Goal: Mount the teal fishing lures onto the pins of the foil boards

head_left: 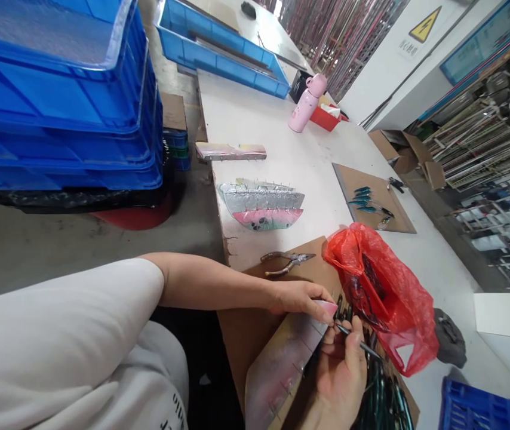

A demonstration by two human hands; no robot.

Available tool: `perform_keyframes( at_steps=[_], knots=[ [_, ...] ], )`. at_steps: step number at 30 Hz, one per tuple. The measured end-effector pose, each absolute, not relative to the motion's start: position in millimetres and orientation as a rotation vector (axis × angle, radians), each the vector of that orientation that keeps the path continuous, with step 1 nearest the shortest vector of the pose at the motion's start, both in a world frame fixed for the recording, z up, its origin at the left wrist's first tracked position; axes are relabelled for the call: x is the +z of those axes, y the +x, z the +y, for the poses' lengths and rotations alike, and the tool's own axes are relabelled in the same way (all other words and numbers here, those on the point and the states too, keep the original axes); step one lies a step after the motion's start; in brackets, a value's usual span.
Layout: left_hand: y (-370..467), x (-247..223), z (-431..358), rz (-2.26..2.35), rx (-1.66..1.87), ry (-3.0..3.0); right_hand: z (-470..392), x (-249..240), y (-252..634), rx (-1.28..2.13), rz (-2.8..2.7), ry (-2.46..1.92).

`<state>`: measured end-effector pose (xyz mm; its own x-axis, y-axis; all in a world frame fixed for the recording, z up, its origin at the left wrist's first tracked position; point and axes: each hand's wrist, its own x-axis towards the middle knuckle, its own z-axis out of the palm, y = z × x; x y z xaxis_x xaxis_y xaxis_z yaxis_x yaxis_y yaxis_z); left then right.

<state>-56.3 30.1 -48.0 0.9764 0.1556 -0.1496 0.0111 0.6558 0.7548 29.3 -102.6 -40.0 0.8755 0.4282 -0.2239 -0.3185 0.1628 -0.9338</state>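
Note:
My left hand (306,300) is closed on the upper end of a pink and grey painted panel (282,364), which has short wires along its right edge. Close beside it, my right hand (342,370) pinches a thin dark rod (365,347) whose tip is near the panel's corner. Pliers (287,263) with worn handles lie on the brown board (313,254), just above my left hand. Under and right of my right hand is a pile of dark green slender pieces (383,394). An open red plastic bag (389,298) lies beyond both hands.
More painted panels (266,206) lie on the white table (255,119) ahead. A board (371,185) at right holds small blue-green pieces. Blue crates (58,107) are stacked at left; a pink bottle (306,104) and blue tray (223,57) stand farther back.

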Motion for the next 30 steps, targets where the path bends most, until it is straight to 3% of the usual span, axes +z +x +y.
perform_keyframes(
  at_steps=[30],
  knots=[
    [-56.2, -49.2, 28.5, 0.228, 0.084, 0.872, -97.7, -39.9, 34.4, 0.659, 0.026, -1.272]
  ],
)
